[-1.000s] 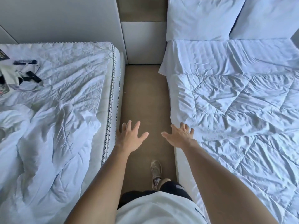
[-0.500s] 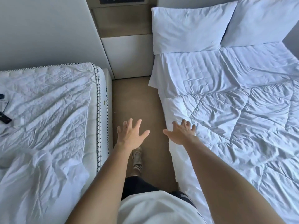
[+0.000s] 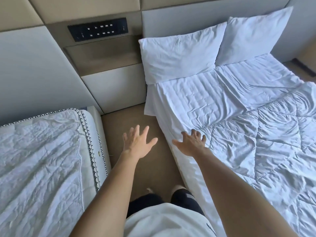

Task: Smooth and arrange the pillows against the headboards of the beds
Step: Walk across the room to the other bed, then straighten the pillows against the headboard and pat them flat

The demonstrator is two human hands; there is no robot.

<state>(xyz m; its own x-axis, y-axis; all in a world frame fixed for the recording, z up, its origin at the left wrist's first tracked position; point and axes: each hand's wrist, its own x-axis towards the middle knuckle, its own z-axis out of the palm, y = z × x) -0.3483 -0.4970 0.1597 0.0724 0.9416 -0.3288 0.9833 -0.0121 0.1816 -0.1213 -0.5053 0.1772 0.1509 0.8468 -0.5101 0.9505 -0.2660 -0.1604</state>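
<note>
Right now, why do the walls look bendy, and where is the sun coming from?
Head view: the wide lens bows straight lines, so the headboard panels lean and curve near the edges. Light seems to come from the right; the pillows and quilt look bright there, and the right hand casts a soft shadow on the sheet. Everything looks fairly sharp.

Two white pillows [image 3: 179, 53] top a white diamond-quilted duvet [image 3: 266, 139]; the neighbouring mattress [image 3: 92, 146] carries black-and-white zigzag piping, above tan carpet [image 3: 136, 168] and a black switch panel [image 3: 98, 29].

No legible text anywhere.
</note>
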